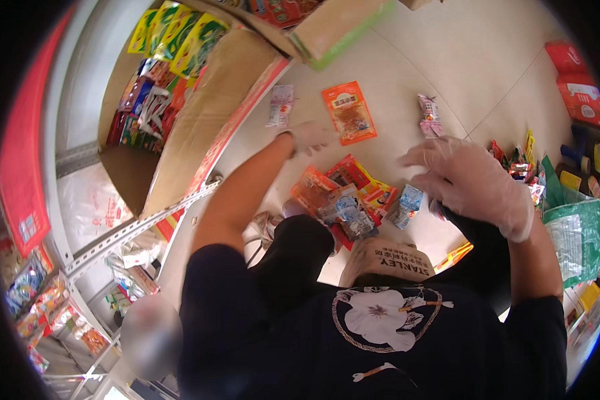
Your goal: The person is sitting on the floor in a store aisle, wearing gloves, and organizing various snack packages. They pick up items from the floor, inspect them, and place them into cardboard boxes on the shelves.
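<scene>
My left hand (310,139), in a thin clear glove, is above the floor with its fingertips beside an orange snack packet (350,114). It appears to hold nothing. My right hand (472,180), gloved too, is raised with thumb and fingers apart and nothing between them. Just beyond it lies a pink-and-white wrapped packet (430,115), and below its fingers a blue-and-white packet (407,206). Between my knees and hands several packets overlap in a loose pile: an orange one (314,186), a red-and-yellow one (358,177) and a grey-blue one (352,215). Another pale pink packet (280,105) rests left of the orange packet.
An open cardboard box (215,110) of mixed packets sits on a metal shelf (145,227) at left. Another carton (340,30) is at the top. A beige item printed STANLEY (387,260) is between my legs. At right are a green bag (572,245) and red cartons (582,95).
</scene>
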